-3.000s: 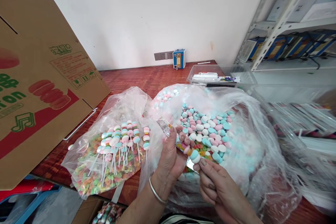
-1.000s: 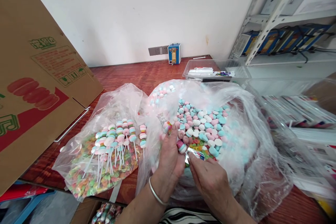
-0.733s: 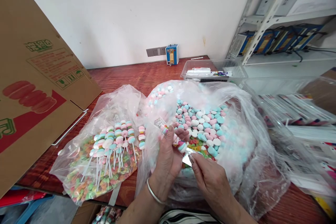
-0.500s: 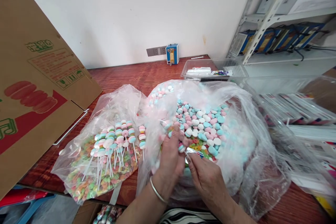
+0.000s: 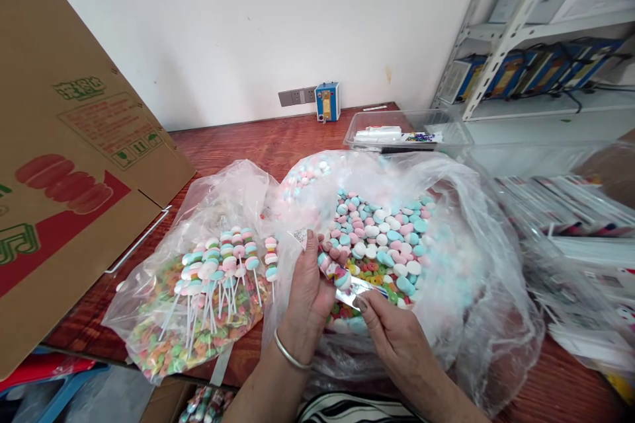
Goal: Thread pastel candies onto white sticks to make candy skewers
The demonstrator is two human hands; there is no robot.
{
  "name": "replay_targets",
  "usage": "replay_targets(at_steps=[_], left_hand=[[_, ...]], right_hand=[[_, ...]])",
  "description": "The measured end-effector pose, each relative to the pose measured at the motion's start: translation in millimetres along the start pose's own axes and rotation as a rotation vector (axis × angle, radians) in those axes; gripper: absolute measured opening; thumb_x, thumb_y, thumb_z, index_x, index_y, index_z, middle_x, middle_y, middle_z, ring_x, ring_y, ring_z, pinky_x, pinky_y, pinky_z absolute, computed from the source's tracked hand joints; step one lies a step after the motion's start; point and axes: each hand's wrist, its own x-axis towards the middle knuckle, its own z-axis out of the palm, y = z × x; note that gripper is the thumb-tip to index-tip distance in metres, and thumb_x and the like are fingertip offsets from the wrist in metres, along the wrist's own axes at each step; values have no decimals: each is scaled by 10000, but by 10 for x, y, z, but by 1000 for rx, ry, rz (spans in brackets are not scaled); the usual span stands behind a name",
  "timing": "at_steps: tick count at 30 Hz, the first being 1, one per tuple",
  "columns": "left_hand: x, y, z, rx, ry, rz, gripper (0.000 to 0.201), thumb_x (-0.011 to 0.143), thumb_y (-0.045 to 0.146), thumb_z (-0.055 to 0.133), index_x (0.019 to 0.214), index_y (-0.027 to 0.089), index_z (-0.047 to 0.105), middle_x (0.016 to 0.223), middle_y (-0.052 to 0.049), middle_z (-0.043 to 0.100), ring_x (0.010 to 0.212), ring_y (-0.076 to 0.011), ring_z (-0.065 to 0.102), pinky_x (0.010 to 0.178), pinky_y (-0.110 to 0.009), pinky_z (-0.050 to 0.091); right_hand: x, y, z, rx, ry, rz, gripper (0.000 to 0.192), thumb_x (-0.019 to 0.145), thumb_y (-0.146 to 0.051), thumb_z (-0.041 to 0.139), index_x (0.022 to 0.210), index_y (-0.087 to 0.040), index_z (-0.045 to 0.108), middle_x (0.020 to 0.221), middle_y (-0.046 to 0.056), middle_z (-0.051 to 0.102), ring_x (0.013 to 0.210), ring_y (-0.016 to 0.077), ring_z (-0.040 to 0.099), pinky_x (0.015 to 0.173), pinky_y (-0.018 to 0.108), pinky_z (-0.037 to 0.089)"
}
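- Gripping a candy skewer (image 5: 333, 269) near its upper end, the left hand (image 5: 306, 291) has its fingers curled around the clear wrapper (image 5: 300, 238), and a silver bangle (image 5: 289, 351) sits on its wrist.
- The right hand (image 5: 391, 334) pinches the lower end of the same wrapper between thumb and forefinger, at a shiny strip just below the stacked pink, white and blue candies.
- Both hands meet over the near edge of the large plastic bag (image 5: 476, 291), which lies open on the wooden table (image 5: 248, 145) and is filled with loose round candies (image 5: 387, 238) in pink, white and blue.
- A few small coloured ring candies (image 5: 370, 271) show among them, just beyond the skewer.
- To the left, touching the large bag, a smaller plastic bag (image 5: 218, 192) holds more coloured rings, with finished skewers (image 5: 223, 264) on white sticks lying on top.
- A tilted cardboard box (image 5: 74, 165) stands at the far left.
- Behind the bags, a clear plastic tray (image 5: 446, 132) sits on the table, and a blue device (image 5: 327, 102) stands against the wall beside wall sockets (image 5: 296, 97).
- Metal shelving (image 5: 506, 46) fills the right side.
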Motion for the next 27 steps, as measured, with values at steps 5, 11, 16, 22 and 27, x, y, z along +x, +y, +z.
replay_targets(at_steps=[5, 11, 16, 22, 27], left_hand=[[43, 27, 26, -42, 14, -12, 251, 858, 382, 672, 819, 154, 575, 609, 46, 493, 473, -65, 510, 495, -182, 500], [-5, 110, 89, -29, -45, -52, 301, 874, 437, 635, 844, 146, 566, 587, 49, 453, 467, -70, 477, 488, -197, 487], [-152, 24, 51, 133, -242, -22, 404, 758, 273, 788, 1088, 168, 581, 789, -1, 608, 666, -113, 623, 679, -255, 550], [-174, -83, 53, 225, -193, 93, 522, 688, 216, 831, 1138, 201, 567, 797, 19, 625, 675, -126, 654, 698, -258, 542], [-150, -61, 94, 174, -116, 95, 377, 762, 392, 773, 1020, 160, 623, 713, 22, 580, 617, -105, 610, 668, -245, 545]], right_hand=[[-14, 21, 24, -15, -20, 17, 313, 1028, -330, 330, 791, -223, 506, 644, -18, 538, 553, 143, 531, 522, 243, 392], [-3, -46, -7, 109, -38, 82, 325, 1024, -344, 341, 754, -230, 480, 651, -24, 520, 580, 142, 514, 548, 241, 407], [22, -80, -54, 156, 28, 90, 302, 1017, -311, 373, 758, -225, 503, 647, -23, 555, 579, 139, 539, 534, 230, 426], [5, 28, -31, -275, 307, -226, 141, 972, -207, 495, 1079, -172, 579, 723, 18, 680, 595, 176, 626, 585, 277, 444], [6, 1, -57, 51, 104, -63, 192, 1008, -260, 415, 893, -206, 559, 723, 6, 638, 606, 143, 582, 560, 246, 423]])
